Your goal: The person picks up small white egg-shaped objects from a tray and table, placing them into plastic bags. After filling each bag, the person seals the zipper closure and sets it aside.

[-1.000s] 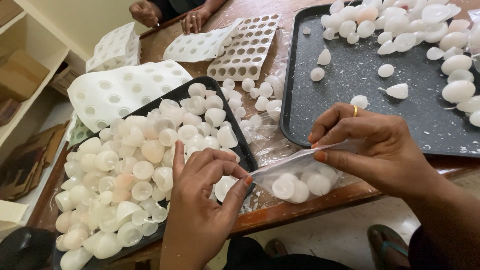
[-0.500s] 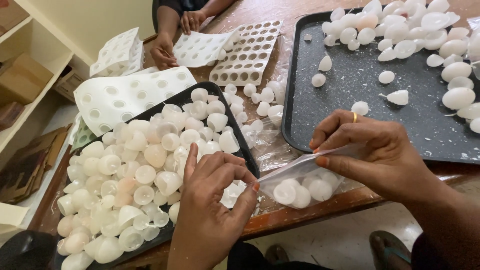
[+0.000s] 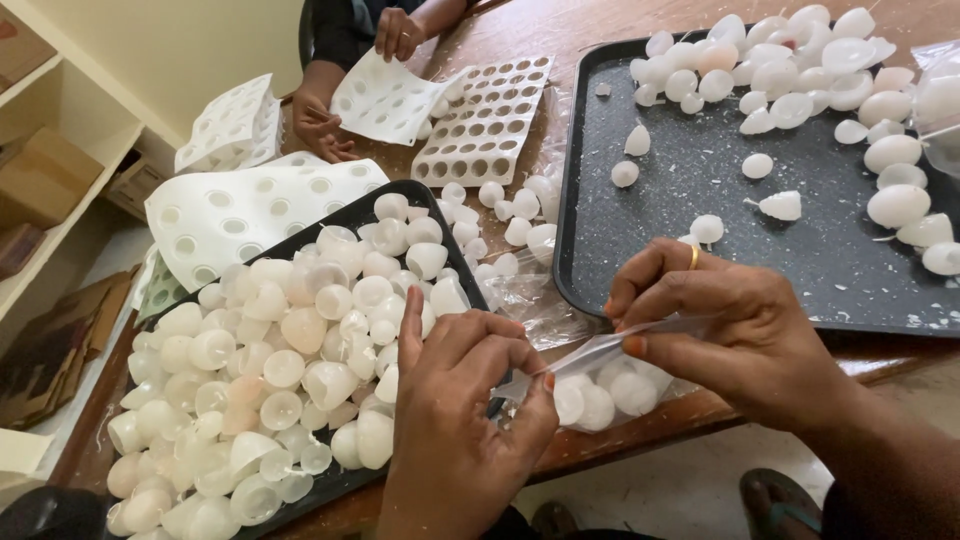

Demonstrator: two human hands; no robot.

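Note:
My left hand (image 3: 455,420) and my right hand (image 3: 735,335) both pinch the mouth of a small clear plastic bag (image 3: 600,385) at the table's front edge. The bag holds several white dome-shaped pieces. My left hand sits over the right corner of a black tray (image 3: 440,205) heaped with several white and pale pink half-shells (image 3: 280,370). My right hand, with a gold ring on one finger, rests at the front rim of a second black tray (image 3: 590,290).
The second tray holds several white rounded pieces (image 3: 800,70) at its back. White perforated moulds (image 3: 485,125) and floppy mould sheets (image 3: 240,210) lie behind. Another person's hands (image 3: 320,125) hold one sheet at the far side. Shelves (image 3: 50,190) stand left.
My left hand has closed its fingers onto the bag's mouth, pinching it together with the right. The other person's hands now hold a mould sheet.

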